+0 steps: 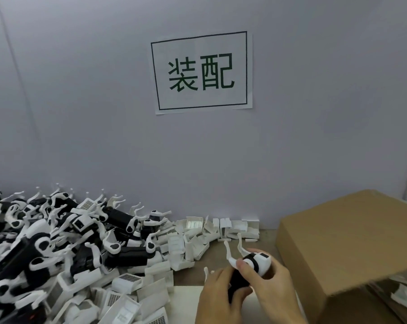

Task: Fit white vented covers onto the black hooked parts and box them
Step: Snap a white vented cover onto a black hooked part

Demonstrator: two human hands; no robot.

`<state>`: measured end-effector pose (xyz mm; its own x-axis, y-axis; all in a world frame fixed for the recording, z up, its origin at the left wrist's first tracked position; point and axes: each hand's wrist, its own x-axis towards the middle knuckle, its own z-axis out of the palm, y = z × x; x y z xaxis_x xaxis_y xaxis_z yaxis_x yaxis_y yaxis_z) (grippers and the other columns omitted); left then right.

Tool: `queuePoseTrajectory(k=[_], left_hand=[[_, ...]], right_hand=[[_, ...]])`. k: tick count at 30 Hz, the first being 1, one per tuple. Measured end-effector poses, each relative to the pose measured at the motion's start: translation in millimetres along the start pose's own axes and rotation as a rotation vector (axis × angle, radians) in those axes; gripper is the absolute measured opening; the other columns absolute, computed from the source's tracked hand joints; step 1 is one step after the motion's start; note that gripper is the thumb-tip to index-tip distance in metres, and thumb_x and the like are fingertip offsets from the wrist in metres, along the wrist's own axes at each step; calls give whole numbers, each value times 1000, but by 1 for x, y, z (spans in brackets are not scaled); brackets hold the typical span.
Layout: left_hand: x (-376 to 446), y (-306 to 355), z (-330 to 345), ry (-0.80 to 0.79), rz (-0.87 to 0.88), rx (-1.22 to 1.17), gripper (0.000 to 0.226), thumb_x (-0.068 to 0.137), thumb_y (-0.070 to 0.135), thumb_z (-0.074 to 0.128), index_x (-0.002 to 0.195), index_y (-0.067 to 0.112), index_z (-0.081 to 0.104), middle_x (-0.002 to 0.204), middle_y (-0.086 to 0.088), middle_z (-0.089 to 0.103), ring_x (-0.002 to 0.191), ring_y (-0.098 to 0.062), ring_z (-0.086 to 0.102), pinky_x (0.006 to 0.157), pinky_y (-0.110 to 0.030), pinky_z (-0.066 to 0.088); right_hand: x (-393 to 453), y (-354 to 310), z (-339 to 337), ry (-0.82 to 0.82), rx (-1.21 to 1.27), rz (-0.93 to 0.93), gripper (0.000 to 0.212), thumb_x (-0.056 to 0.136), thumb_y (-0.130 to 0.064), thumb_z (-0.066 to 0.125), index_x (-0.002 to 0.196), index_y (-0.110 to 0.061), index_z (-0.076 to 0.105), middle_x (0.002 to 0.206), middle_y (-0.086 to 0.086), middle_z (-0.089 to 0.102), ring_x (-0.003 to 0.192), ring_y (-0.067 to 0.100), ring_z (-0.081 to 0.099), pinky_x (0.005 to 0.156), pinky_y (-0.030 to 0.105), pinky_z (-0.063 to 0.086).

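Observation:
Low in the middle of the view, my left hand (217, 293) and my right hand (274, 292) both grip one black hooked part (238, 280). Its white hooks (229, 252) point up and a white rounded end (261, 263) sits at its top, with my right thumb across it. To the left lies a heap of black hooked parts (57, 239). White vented covers (127, 280) are strewn in front of the heap and along the wall (235, 226). At the right stands a cardboard box (352, 239) with a flap folded over its top.
A grey wall with a paper sign (201, 71) closes off the back of the bench. A white sheet (186, 300) lies on the bench below my left hand. More white parts (406, 293) show under the box flap at the far right.

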<state>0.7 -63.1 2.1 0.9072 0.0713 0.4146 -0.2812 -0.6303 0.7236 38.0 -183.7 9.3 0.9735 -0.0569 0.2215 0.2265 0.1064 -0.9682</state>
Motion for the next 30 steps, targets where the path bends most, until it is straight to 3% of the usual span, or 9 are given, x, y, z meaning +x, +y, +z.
queuePoseTrajectory(k=[3, 5, 7, 10, 12, 16, 22, 26, 30], left_hand=[[0, 0, 1, 72, -81, -104, 29, 94, 28, 65, 116, 39, 49, 107, 17, 61, 98, 0, 58, 83, -9, 45], [1, 4, -1, 158, -138, -187, 9, 102, 28, 50, 107, 36, 50, 97, 6, 68, 89, -12, 65, 83, -33, 54], [5, 4, -3, 278, -258, -333, 20, 106, 28, 39, 98, 28, 56, 84, -4, 67, 74, -26, 67, 69, -48, 57], [10, 6, -17, 312, -631, -846, 32, 107, 37, 39, 103, 17, 64, 83, -17, 69, 56, -32, 67, 41, -36, 51], [10, 1, -25, 273, -758, -1096, 49, 95, 56, 50, 107, 11, 67, 75, -17, 74, 52, -31, 68, 47, -31, 49], [9, -3, -25, 220, -654, -1013, 67, 53, 52, 84, 104, 13, 66, 74, -10, 66, 51, -24, 65, 44, -28, 45], [13, -11, -18, 305, -677, -1071, 36, 81, 30, 79, 107, 16, 58, 108, -15, 67, 84, -35, 72, 60, -45, 60], [13, -9, -22, 348, -601, -1250, 45, 72, 34, 72, 104, 3, 65, 75, -14, 70, 72, -31, 68, 66, -43, 59], [10, -6, -24, 280, -554, -1270, 43, 86, 37, 59, 103, -3, 63, 67, -21, 70, 57, -31, 71, 51, -35, 58]], right_hand=[[0, 0, 0, -69, -5, 3, 40, 72, -26, 83, 109, -19, 70, 91, -2, 78, 87, 11, 74, 74, 25, 57], [-4, 0, 1, -126, 12, 11, 46, 72, -35, 73, 116, -24, 64, 102, -7, 77, 99, 9, 72, 86, 35, 55], [-5, 0, 3, -133, -22, 47, 27, 88, -35, 61, 114, -29, 65, 103, -12, 76, 100, 7, 70, 85, 34, 52], [-5, 5, 6, -204, -195, 155, 25, 103, -24, 50, 104, -27, 74, 93, -9, 76, 90, 8, 69, 73, 26, 52], [-5, 8, 9, -290, -309, 176, 23, 103, -24, 51, 100, -28, 73, 87, -8, 74, 75, -2, 66, 62, 17, 48], [-4, 9, 9, -306, -235, 193, 26, 104, -28, 49, 98, -20, 73, 82, -2, 70, 61, 3, 61, 57, 25, 45], [-1, 8, 9, -208, 9, 320, 49, 108, -34, 34, 100, -6, 73, 77, 15, 68, 61, 25, 64, 53, 29, 41], [-1, 8, 9, -249, 14, 374, 31, 104, -23, 48, 107, -2, 70, 78, 17, 71, 64, 30, 68, 56, 29, 43], [-8, 0, 14, -424, 106, 425, 43, 85, -43, 70, 112, -9, 68, 84, 20, 71, 72, 37, 69, 56, 29, 44]])
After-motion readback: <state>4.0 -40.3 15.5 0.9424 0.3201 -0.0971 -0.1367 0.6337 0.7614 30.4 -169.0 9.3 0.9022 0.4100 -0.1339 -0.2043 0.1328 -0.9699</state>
